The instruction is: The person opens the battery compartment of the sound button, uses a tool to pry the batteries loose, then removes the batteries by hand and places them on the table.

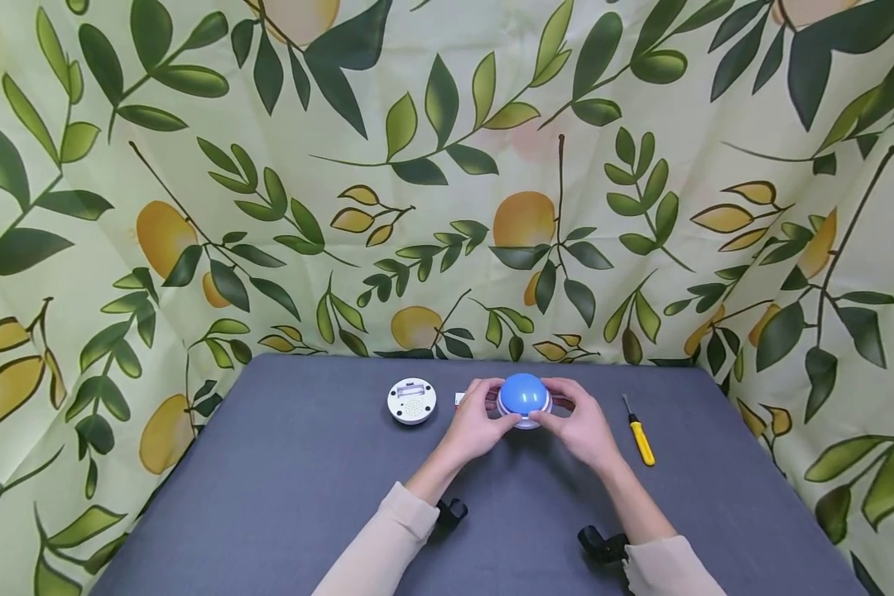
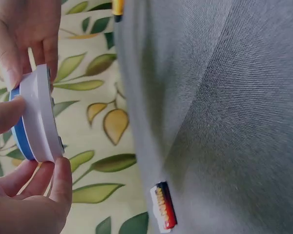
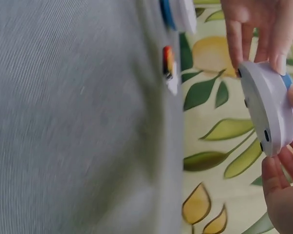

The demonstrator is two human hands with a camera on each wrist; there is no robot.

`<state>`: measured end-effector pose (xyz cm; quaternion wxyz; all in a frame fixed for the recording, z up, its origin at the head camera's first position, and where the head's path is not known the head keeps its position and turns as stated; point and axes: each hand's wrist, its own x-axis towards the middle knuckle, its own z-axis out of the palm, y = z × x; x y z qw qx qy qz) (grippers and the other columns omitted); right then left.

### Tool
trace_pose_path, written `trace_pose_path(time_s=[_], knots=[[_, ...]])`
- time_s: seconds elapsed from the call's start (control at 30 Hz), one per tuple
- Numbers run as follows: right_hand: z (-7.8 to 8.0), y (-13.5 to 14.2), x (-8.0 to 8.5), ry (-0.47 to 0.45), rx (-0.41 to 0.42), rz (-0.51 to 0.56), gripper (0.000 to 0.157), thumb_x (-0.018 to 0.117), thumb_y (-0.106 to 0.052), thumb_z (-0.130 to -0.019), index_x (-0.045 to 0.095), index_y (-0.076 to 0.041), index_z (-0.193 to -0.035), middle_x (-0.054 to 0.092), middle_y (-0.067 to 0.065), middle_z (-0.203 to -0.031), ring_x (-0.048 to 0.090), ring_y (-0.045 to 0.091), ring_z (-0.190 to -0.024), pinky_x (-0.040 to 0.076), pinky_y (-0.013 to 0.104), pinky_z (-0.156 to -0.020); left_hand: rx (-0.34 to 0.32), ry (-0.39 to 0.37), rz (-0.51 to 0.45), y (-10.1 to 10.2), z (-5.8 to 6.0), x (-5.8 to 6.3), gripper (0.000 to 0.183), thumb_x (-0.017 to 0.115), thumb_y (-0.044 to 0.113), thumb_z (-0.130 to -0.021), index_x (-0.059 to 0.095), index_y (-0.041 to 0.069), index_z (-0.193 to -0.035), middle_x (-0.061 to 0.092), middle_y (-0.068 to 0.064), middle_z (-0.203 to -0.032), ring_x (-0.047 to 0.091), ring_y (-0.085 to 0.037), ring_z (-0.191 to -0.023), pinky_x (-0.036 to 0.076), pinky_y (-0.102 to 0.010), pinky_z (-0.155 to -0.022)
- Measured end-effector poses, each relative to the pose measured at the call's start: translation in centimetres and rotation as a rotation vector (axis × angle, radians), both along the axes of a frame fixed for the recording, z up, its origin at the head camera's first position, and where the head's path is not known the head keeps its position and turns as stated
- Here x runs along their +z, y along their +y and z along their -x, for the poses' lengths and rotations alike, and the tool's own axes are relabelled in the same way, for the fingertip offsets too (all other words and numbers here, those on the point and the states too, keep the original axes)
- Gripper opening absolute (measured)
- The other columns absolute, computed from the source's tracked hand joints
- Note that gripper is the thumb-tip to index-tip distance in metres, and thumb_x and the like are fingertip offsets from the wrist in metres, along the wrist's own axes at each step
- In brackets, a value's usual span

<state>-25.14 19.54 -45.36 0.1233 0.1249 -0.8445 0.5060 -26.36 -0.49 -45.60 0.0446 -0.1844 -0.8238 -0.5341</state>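
Both hands hold a round push button with a blue dome and white base (image 1: 524, 394), lifted above the table. My left hand (image 1: 478, 422) grips its left side and my right hand (image 1: 583, 424) its right side, thumbs at the near edge by the dome. In the left wrist view the white base (image 2: 41, 114) faces the table side, with small dark feet on its underside. The right wrist view shows that underside (image 3: 255, 107) too, with fingertips at both ends of the rim. A thin pale strip (image 2: 32, 58) sticks out beside the right fingers.
A second white button (image 1: 411, 401) lies upside down to the left, its battery slot showing. Beside the left hand lies a red and black battery (image 2: 167, 207) against something white. A yellow-handled screwdriver (image 1: 641, 439) lies to the right on the grey table (image 1: 305, 480). Leaf-patterned cloth (image 1: 447, 248) hangs behind.
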Motion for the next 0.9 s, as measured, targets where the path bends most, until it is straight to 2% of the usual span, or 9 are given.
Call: trace_pose_path(time_s=[0.07,0.23,0.53,0.67,0.9], knots=[[-0.4,-0.5,0.4,0.016,0.014,-0.002,0.054,0.084,-0.011,-0.084,0.062,0.002,-0.132,0.059,0.018,-0.129,0.06,0.035,-0.114,0.046,0.058,-0.1,-0.004,-0.002,-0.04,-0.7,-0.5,0.2,0.053,0.081,0.016,-0.087,0.058,0.001,-0.133,0.055,-0.008,-0.12,0.058,-0.022,-0.112,0.05,-0.039,-0.1],[-1.3,-1.5,0.8,0.033,0.016,-0.006,0.054,0.085,-0.013,-0.083,0.064,-0.001,-0.131,0.061,0.015,-0.128,0.061,0.032,-0.112,0.046,0.059,-0.1,-0.011,0.016,-0.06,-1.9,-1.5,0.4,0.054,0.081,0.017,-0.087,0.058,0.002,-0.133,0.055,-0.008,-0.121,0.058,-0.025,-0.112,0.049,-0.047,-0.099],[-3.0,-2.7,0.8,0.018,0.03,0.005,0.053,0.087,-0.013,-0.08,0.066,-0.003,-0.128,0.063,0.009,-0.124,0.063,0.028,-0.11,0.048,0.057,-0.098,-0.034,0.058,-0.083,-3.8,-3.0,0.3,0.051,0.083,0.014,-0.083,0.06,0.0,-0.127,0.057,-0.011,-0.12,0.059,-0.028,-0.11,0.05,-0.047,-0.098],[-3.5,-3.1,0.9,0.013,0.052,0.012,0.051,0.086,-0.014,-0.081,0.066,-0.005,-0.127,0.064,0.007,-0.122,0.063,0.024,-0.109,0.049,0.055,-0.097,-0.034,0.055,-0.082,-4.4,-3.7,0.6,0.051,0.083,0.017,-0.083,0.061,0.002,-0.127,0.057,-0.01,-0.121,0.059,-0.026,-0.109,0.051,-0.045,-0.096],[-3.7,-3.4,2.2,0.004,0.088,0.042,0.049,0.085,-0.017,-0.083,0.067,-0.006,-0.127,0.065,0.005,-0.121,0.063,0.023,-0.11,0.05,0.049,-0.098,-0.015,0.05,-0.076,-5.2,-4.3,1.8,0.051,0.083,0.022,-0.084,0.062,0.006,-0.126,0.058,-0.006,-0.119,0.058,-0.022,-0.107,0.049,-0.043,-0.098]])
